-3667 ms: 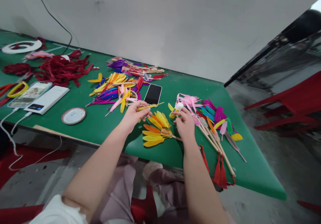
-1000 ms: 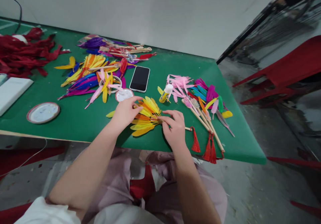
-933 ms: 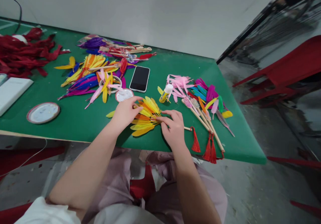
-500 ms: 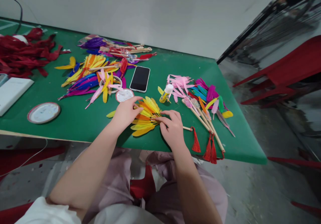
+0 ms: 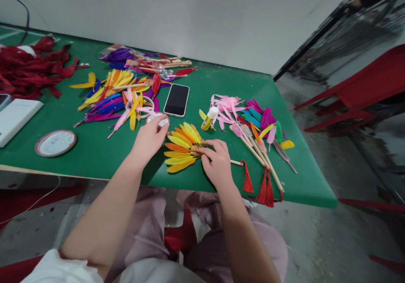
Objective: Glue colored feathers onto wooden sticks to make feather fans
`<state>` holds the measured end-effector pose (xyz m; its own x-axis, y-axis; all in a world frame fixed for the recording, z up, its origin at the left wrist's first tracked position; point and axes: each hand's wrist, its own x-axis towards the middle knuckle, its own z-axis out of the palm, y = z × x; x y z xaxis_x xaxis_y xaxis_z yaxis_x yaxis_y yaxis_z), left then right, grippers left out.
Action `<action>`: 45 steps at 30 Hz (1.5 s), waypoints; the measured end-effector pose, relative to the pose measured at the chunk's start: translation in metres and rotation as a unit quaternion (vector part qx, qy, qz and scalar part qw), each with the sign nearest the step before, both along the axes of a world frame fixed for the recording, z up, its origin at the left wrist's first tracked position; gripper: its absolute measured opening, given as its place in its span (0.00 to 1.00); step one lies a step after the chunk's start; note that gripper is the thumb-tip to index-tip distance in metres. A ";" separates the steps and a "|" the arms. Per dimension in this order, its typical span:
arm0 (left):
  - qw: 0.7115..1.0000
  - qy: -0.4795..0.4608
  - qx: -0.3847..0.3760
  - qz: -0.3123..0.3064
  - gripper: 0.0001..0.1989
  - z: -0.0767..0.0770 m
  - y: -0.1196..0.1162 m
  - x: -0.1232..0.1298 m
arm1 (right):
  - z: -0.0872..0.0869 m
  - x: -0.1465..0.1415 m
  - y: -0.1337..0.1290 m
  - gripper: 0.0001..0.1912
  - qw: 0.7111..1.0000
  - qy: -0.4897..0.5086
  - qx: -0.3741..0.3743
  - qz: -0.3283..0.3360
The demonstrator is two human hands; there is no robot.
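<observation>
A feather fan (image 5: pixel 181 153) of yellow and orange feathers lies spread on the green table. My right hand (image 5: pixel 217 161) rests over its base with the fingertips pinned on the quills. From under that hand its wooden stick (image 5: pixel 236 162) runs right to a red tassel (image 5: pixel 247 178). My left hand (image 5: pixel 149 138) is just left of the fan, apart from the feathers, its fingers curled together. It partly covers a small round lid (image 5: pixel 163 121); whatever the fingers hold is hidden.
A yellow glue stick (image 5: pixel 209 118) stands beyond the fan, near a phone (image 5: pixel 176 100). Loose coloured feathers (image 5: pixel 264 118) and tasselled sticks (image 5: pixel 259 148) lie to the right. Feather bundles (image 5: pixel 110 91), another lid (image 5: pixel 55 142) and dark red ribbon (image 5: pixel 28 69) occupy the left.
My left hand has moved left, off the fan's upper feathers and over the small lid. A yellow feather tip beside it is out of sight now. My right hand stays put.
</observation>
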<state>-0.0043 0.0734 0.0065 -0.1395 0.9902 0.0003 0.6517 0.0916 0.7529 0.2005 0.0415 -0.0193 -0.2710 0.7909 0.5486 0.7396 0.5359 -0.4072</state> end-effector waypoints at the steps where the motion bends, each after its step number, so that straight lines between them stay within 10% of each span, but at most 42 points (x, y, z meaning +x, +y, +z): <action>1: 1.000 -0.002 -0.004 0.002 0.18 0.000 0.000 -0.001 | 0.000 0.000 0.000 0.14 1.000 -0.001 0.001 0.000; 31: 0.995 0.042 -0.030 -0.084 0.23 -0.001 -0.003 0.004 | 0.003 0.002 -0.005 0.15 0.997 0.031 0.053 -0.042; 45: 0.995 0.049 -0.034 -0.078 0.23 0.000 -0.002 0.006 | 0.002 -0.009 -0.026 0.17 0.986 -0.157 0.007 -0.064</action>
<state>0.0019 0.0717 0.0067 0.0136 0.9980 -0.0611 0.7319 0.0317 0.6807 0.1917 0.0152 -0.0169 -0.3277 0.8228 0.4643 0.8897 0.4341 -0.1414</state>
